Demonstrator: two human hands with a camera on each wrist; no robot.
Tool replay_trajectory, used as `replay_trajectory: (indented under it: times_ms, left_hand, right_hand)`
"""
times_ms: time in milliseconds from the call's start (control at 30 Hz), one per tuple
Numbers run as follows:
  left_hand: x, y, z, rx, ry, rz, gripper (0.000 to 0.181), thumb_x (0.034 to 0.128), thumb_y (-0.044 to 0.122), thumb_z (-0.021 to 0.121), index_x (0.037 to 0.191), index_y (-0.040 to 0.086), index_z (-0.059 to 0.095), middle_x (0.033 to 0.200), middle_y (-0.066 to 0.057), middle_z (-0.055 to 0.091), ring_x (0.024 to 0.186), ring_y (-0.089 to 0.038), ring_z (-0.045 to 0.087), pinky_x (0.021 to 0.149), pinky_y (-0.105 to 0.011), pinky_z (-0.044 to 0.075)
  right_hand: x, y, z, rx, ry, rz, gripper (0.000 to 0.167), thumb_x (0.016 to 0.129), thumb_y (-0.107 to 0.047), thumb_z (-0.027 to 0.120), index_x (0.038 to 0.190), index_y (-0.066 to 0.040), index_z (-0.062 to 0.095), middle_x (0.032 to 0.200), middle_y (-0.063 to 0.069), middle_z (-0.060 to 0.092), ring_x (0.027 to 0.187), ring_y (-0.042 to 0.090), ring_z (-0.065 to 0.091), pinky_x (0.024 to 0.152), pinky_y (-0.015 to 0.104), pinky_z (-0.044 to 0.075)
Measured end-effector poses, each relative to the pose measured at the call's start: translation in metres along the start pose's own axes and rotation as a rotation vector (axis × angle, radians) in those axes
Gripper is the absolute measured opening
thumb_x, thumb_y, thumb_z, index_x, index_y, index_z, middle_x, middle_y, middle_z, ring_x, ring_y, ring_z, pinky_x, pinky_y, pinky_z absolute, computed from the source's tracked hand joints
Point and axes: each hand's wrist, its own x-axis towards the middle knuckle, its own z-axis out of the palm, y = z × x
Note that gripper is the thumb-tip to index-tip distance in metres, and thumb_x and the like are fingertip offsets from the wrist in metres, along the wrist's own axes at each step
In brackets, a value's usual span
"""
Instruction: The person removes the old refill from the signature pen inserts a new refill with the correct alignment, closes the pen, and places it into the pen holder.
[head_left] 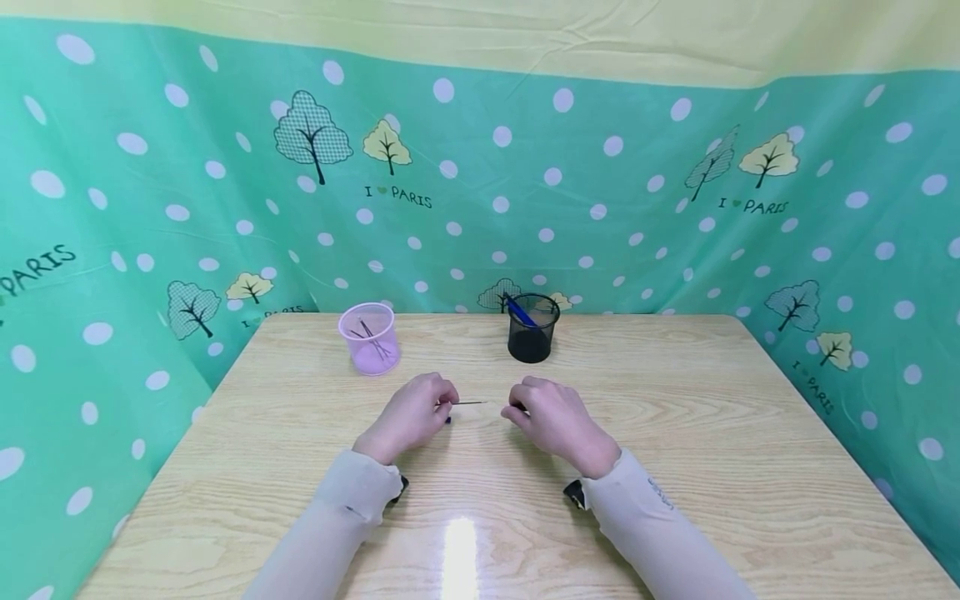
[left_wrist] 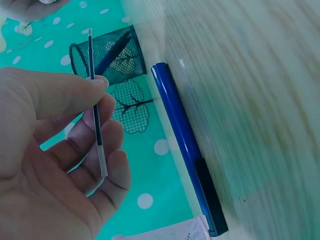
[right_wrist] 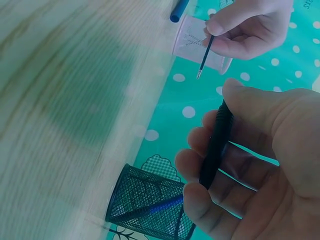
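My left hand (head_left: pixel 416 410) pinches a thin pen refill (left_wrist: pixel 97 125) between thumb and index finger, its metal tip pointing toward the right hand. In my right hand (head_left: pixel 553 417), thumb and fingers hold a black pen grip section (right_wrist: pixel 216 142) with a ribbed end. A small gap separates the refill's tip from the black section. On the table beside the left hand lies a blue pen barrel (left_wrist: pixel 177 117) with a black clip end; the head view shows only a bit of it past the hand.
A pink pen cup (head_left: pixel 375 358) holding several thin dark refills stands at the back left. Behind the right hand is a black mesh pen cup (head_left: pixel 529 346) with a blue pen (head_left: pixel 521 313) leaning in it. A polka-dot curtain (head_left: pixel 480 183) hangs behind the wooden table (head_left: pixel 675 375).
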Motion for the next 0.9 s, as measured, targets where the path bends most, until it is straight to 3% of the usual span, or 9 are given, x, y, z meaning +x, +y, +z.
replay_trajectory:
  times_ms: [267,900]
  left_hand:
    - [0.002,-0.002,0.003,0.004,-0.027,-0.044,0.012,0.0816,0.002,0.067,0.089,0.010,0.071,0.082,0.004,0.059,0.078,-0.013,0.053,0.074,-0.032,0.047]
    - [0.024,-0.009,0.007,0.043,-0.105,-0.035,0.010,0.0836,0.004,0.065,0.084,0.013,0.070,0.081,0.005,0.058,0.076,-0.012,0.053,0.072,-0.032,0.047]
  right_hand:
    - [0.000,-0.002,-0.002,0.000,-0.018,-0.011,0.010,0.089,-0.028,0.068,0.081,-0.022,0.066,0.072,-0.012,0.049,0.061,0.004,0.046,0.053,0.024,0.041]
    - [-0.001,-0.002,-0.003,0.014,-0.003,-0.017,0.013,0.088,-0.028,0.069,0.078,-0.022,0.063,0.070,-0.012,0.047,0.059,0.004,0.044,0.051,0.025,0.039]
